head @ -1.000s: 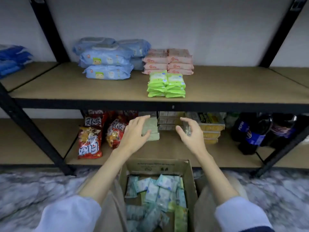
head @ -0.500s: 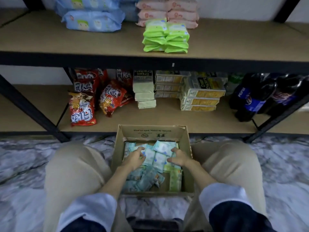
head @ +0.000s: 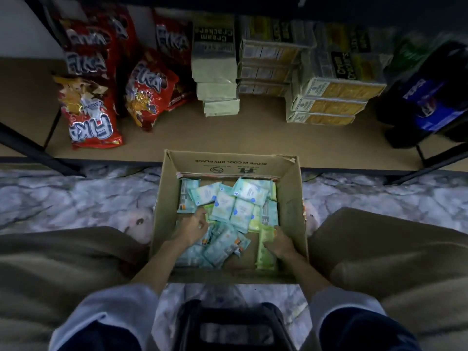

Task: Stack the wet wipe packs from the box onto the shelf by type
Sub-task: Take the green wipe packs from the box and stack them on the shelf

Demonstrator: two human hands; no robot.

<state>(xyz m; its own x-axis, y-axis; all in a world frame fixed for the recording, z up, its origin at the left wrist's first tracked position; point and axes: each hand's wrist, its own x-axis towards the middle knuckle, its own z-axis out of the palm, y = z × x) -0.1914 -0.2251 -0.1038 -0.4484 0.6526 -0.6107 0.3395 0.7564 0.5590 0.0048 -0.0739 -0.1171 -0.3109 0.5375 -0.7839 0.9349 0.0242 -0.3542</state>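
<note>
The packs (head: 241,210) in the box (head: 291,198) look light, soft and slippery, so hold one by its flat sides; the right hand (head: 279,243) grips a green pack (head: 264,252), and the left hand (head: 191,228) rests on the blue ones, its grip unclear.

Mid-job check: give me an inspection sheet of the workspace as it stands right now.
Surface: marbled floor; lower shelf behind the box.
Job's things: open box holding loose teal packs and a green pack.
Clutter: snack bags, cracker boxes, cola bottles on the shelf.
Grips: left hand among the teal packs, grip unclear; right hand on the green pack, grip unclear.
Cables: nothing seen.
Surroundings: person's knees either side of the box; dark stool below.
</note>
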